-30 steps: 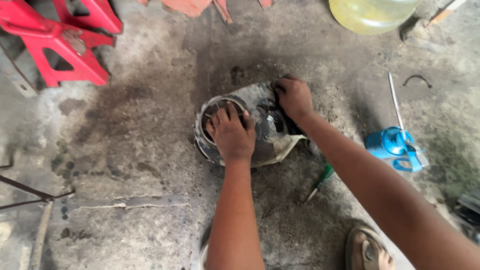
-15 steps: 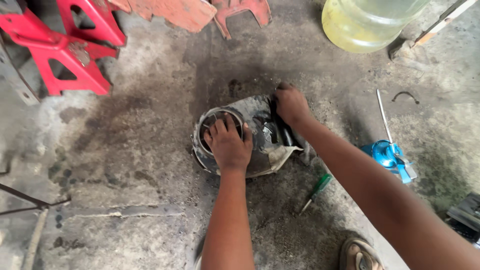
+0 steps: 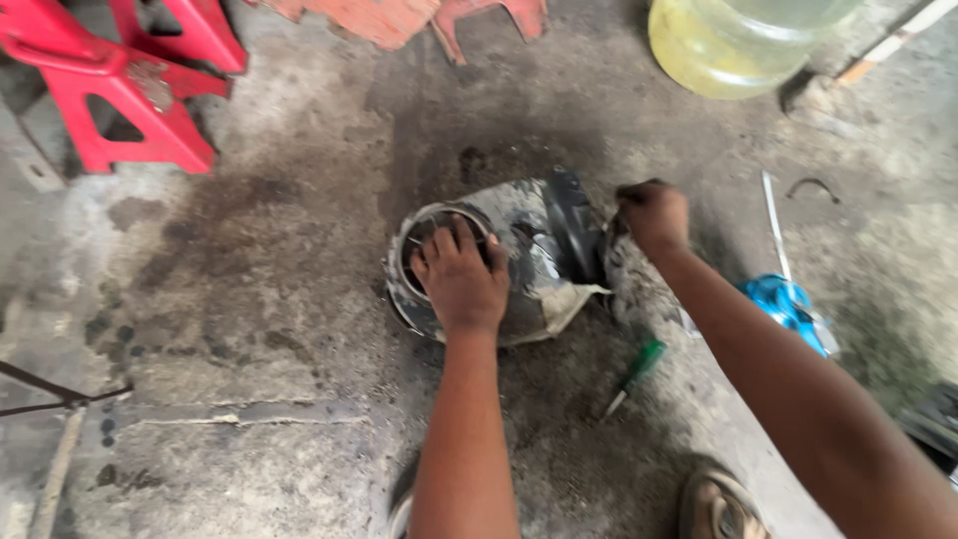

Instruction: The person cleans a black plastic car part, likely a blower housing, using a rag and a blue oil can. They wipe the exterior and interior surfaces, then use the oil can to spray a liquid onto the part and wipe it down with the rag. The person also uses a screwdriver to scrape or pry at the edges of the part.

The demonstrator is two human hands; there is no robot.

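Both arms reach out from the bottom edge, and the left hand [image 3: 461, 279] lies palm down with fingers spread across the round opening of the greasy metal housing [image 3: 519, 262], which sits on the floor right under those fingers. The right hand [image 3: 654, 215] is curled shut at the housing's far right edge; what it grips, I cannot tell. Below its fingers lies a green-handled screwdriver [image 3: 633, 375] on oil-stained concrete [image 3: 249, 329]. Beyond the fingertips: red stands [image 3: 120, 90], a yellowish jug [image 3: 733, 45].
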